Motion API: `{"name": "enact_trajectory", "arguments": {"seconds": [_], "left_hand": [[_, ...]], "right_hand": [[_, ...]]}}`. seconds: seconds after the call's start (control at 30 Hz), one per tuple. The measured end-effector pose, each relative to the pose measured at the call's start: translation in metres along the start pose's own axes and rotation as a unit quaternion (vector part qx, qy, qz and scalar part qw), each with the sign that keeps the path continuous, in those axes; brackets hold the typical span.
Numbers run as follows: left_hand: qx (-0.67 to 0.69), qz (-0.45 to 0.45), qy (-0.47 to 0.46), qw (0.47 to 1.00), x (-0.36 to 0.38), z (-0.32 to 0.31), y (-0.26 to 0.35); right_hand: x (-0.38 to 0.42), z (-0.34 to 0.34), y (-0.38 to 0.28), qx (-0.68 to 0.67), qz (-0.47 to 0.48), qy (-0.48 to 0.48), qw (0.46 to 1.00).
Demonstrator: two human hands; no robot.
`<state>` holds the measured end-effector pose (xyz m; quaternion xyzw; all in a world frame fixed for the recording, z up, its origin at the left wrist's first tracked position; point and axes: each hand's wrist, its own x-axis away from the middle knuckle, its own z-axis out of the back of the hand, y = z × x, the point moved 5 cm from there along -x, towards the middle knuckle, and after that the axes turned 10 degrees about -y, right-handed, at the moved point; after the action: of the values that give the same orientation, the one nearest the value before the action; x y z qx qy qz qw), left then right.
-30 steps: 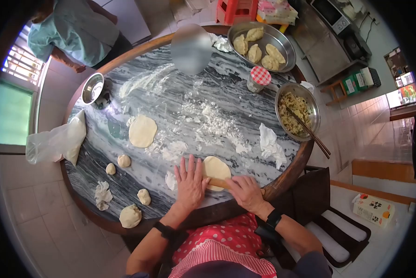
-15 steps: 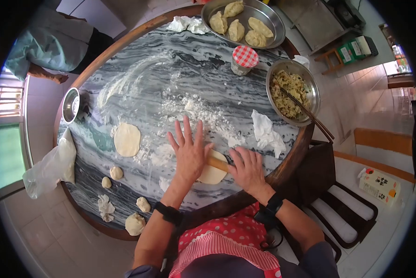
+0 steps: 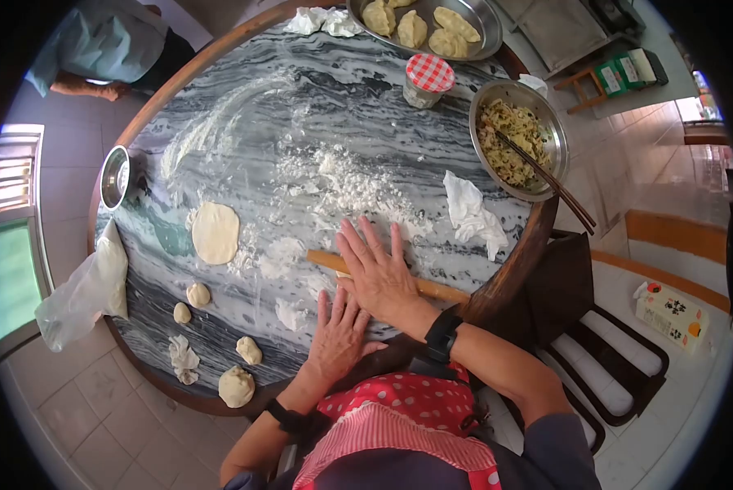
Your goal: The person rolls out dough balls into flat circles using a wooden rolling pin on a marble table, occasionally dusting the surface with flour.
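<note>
**Right palm flat on the rolling pin, left hand beside it**

I can read no writing anywhere. The carton on the floor at my right bears dark marks and an orange spot, too small to make out. The jar carries only a red-and-white checked lid, and the green box at the far edge has a label I cannot read.

My right hand lies open, fingers spread, flat on the wooden rolling pin, which stretches across the marble worktop just before me; the grip is not closed round it. My left hand lies open too, palm down on the worktop, touching the right hand's near side. The dough I am rolling is hidden under my hands.

Half a second ago my left hand was pressing the pin over a visible dough round while my right held the pin's right end; now the right has crossed onto the middle of the pin, the left has drawn back toward me, and the pin's left end shows bare.

A rolled dough disc lies to the left, with dough balls nearer the edge. The bowl of filling with chopsticks sits far right.
</note>
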<state>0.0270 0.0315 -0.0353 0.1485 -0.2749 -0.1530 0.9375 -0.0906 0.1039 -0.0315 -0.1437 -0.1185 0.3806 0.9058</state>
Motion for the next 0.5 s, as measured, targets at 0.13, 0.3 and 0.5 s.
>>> {"name": "enact_trajectory", "arguments": {"seconds": [0.13,0.3,0.5], "left_hand": [[-0.009,0.008,0.033,0.999,0.002,0.009,0.005],[-0.014,0.029,0.003,0.999,0.005,0.0,0.003],[-0.01,0.024,0.04,0.999,0.01,0.005,0.005]], "right_hand": [[-0.034,0.011,0.025,0.039,-0.02,0.035,0.998],[-0.022,0.0,0.002,0.091,0.005,-0.029,0.995],[-0.04,0.021,0.025,0.071,0.013,0.022,0.997]]}}
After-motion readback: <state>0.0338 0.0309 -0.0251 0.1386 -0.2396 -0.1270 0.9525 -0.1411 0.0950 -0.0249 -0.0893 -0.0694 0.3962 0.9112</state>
